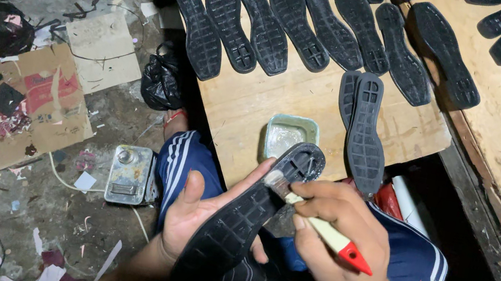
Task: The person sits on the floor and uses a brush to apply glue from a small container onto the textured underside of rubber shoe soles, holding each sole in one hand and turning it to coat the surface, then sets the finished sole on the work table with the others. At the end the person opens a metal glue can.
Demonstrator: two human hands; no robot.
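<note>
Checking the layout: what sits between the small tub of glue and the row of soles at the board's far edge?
Bare wooden board, in the head view.

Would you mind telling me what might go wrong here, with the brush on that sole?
1. The open glue tub sits near the wooden board's edge, just beyond the black sole; a nudge might tip it.
2. The brush in the right hand works close to the left hand, so glue may reach the fingers.
</note>
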